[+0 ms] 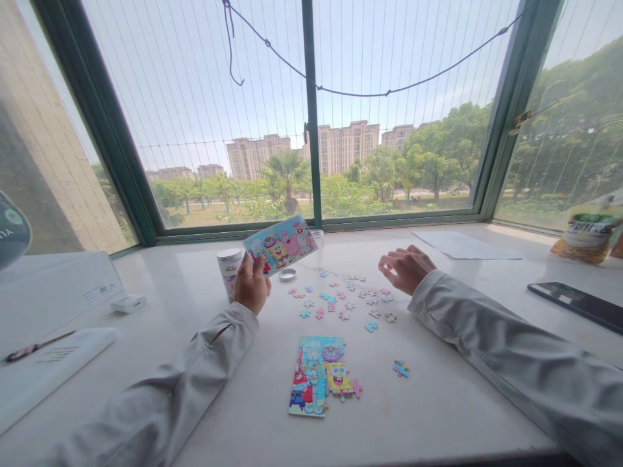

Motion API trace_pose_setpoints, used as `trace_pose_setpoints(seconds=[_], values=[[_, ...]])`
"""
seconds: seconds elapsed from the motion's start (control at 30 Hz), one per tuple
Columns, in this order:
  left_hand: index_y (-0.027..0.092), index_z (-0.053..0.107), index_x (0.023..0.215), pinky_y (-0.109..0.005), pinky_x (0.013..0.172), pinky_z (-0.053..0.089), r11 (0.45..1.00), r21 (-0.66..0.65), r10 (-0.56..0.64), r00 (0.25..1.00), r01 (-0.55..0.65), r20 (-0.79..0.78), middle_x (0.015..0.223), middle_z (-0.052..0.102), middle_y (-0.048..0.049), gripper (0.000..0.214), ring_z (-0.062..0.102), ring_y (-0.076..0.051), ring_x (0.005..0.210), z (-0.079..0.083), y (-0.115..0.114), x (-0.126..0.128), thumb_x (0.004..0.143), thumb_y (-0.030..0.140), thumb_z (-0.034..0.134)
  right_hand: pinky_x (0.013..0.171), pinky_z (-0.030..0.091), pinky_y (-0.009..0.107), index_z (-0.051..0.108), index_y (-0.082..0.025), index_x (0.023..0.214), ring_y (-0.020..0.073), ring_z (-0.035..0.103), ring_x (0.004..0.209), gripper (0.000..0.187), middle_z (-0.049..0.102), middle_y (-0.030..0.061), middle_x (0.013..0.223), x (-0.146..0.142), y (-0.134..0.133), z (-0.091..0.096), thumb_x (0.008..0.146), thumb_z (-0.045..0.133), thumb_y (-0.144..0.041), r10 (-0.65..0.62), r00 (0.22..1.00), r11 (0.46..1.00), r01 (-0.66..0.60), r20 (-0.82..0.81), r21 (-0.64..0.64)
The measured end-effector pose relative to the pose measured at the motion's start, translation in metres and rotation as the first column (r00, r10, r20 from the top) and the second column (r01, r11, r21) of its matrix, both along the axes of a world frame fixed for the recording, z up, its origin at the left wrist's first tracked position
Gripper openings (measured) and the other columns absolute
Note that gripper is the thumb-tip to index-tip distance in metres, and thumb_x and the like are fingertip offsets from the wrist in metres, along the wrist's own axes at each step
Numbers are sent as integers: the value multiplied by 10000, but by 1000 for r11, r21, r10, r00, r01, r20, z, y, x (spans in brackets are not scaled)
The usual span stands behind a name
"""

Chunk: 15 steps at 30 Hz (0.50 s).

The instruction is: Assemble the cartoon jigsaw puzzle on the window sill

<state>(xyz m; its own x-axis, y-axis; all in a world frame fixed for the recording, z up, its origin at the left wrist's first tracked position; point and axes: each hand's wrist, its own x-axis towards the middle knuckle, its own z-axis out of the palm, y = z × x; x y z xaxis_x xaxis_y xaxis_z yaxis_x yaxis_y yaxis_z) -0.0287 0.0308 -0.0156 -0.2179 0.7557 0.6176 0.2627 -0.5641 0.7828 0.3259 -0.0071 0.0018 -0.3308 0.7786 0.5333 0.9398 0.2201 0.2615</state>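
My left hand (252, 284) is closed on a cartoon picture card (281, 244), holding it up above the white sill table (438, 402). Just behind that hand stands a small white canister (228, 266), and its round lid (287, 274) lies beside it. My right hand (406, 268) hovers with curled fingers over several loose jigsaw pieces (341, 299); I cannot make out anything in it. A partly built cartoon puzzle (318, 374) lies nearer me, with a stray piece (401, 368) to its right.
A white box (53, 295) and a small white charger (128, 303) sit at the left, a pen (34, 347) on papers. A sheet of paper (464, 246), a snack bag (586, 233) and a dark tablet (579, 303) lie at the right. Windows close the back.
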Motion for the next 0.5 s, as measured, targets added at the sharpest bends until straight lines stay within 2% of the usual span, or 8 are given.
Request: trace_pose_setpoints(seconds=[0.13, 0.3, 0.5], values=[[172, 510, 1035, -173, 223, 241, 1000, -10, -13, 1000, 13, 19, 768, 529, 35, 268, 345, -4, 271, 2, -2, 0, 931, 410, 447, 797, 308, 351, 685, -223, 842, 183, 603, 788, 217, 716, 8, 818, 0, 0, 0, 906, 493, -303, 9, 999, 1000, -9, -30, 0], [168, 505, 1014, -183, 216, 236, 996, -30, -86, 996, 87, 41, 771, 555, 30, 293, 337, -10, 261, 1, -4, 2, 903, 437, 470, 799, 310, 350, 688, -230, 825, 180, 606, 781, 212, 710, 0, 792, -2, 0, 0, 899, 503, -302, 18, 998, 1000, -18, -59, 3], [177, 499, 957, -176, 220, 217, 990, -61, -128, 991, 126, -28, 563, 464, 88, 296, 340, -45, 242, 2, -8, 3, 891, 464, 465, 794, 312, 342, 688, -226, 811, 172, 606, 767, 206, 708, 3, 778, -6, 0, -2, 892, 513, -298, 59, 992, 998, -55, -116, 38]])
